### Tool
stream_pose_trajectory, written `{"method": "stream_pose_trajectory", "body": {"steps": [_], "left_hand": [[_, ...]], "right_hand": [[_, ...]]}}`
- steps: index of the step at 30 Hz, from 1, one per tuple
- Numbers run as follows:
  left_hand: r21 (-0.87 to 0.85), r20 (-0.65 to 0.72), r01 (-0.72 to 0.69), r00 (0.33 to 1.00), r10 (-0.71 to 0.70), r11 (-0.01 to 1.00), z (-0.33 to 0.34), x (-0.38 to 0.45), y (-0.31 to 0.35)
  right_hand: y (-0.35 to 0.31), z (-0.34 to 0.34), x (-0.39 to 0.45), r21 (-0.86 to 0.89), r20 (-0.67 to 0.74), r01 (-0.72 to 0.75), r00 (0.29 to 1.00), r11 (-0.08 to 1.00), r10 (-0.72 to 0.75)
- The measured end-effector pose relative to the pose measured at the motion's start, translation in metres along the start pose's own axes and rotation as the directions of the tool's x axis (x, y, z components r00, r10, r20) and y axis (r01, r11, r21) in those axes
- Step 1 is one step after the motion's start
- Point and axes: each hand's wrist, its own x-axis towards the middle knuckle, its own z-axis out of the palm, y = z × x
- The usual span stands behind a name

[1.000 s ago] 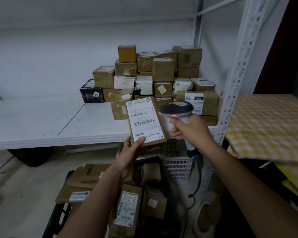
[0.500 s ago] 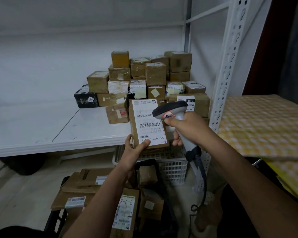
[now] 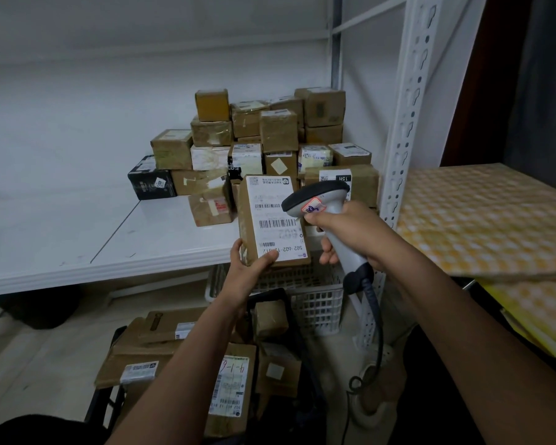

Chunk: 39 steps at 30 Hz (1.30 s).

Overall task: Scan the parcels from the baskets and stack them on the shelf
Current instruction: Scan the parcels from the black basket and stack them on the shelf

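My left hand grips the bottom edge of a brown cardboard parcel, held upright with its white barcode label facing me. My right hand is wrapped round the handle of a grey corded barcode scanner, whose dark head points at the label from the right, very close to it. Behind them, a pile of several stacked parcels stands on the white shelf. Below, a dark basket holds several more labelled parcels.
A white perforated shelf upright rises just right of the scanner. A white mesh basket sits under the shelf edge. A yellow checked surface lies to the right. The scanner's cable hangs down between the baskets.
The held parcel has turned from tilted to upright, and the scanner head has swung left until it overlaps the label's right side. The view has shifted slightly.
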Motion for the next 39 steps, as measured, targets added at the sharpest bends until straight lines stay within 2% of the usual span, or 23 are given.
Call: {"method": "stream_pose_trajectory", "body": {"steps": [15, 21, 26, 30, 34, 39], "left_hand": [[-0.050, -0.009, -0.004, 1.000, 0.003, 0.999, -0.002, -0.009, 0.000], [-0.250, -0.012, 0.083, 0.996, -0.089, 0.965, -0.056, -0.051, 0.010], [-0.287, -0.178, 0.048, 0.979, -0.102, 0.957, -0.126, -0.082, 0.016], [-0.239, -0.315, 0.052, 0.940, -0.128, 0.970, -0.173, -0.088, 0.025], [-0.163, -0.380, 0.062, 0.917, -0.120, 0.985, -0.198, -0.049, 0.057], [0.117, -0.463, 0.127, 0.884, -0.059, 0.985, -0.217, 0.032, 0.082]], "right_hand": [[0.008, 0.001, -0.001, 0.047, -0.005, 0.005, 1.000, 0.999, -0.004], [0.014, 0.030, 0.012, 0.072, -0.030, 0.064, 0.998, 0.995, -0.062], [0.014, 0.073, 0.030, 0.101, 0.030, 0.079, 0.996, 0.992, -0.082], [0.018, 0.098, 0.049, 0.078, 0.077, 0.044, 0.996, 0.996, -0.050], [0.020, 0.116, 0.065, 0.053, 0.101, 0.017, 0.995, 0.998, -0.022], [0.026, 0.133, 0.089, 0.040, 0.112, -0.030, 0.993, 0.999, 0.026]]}}
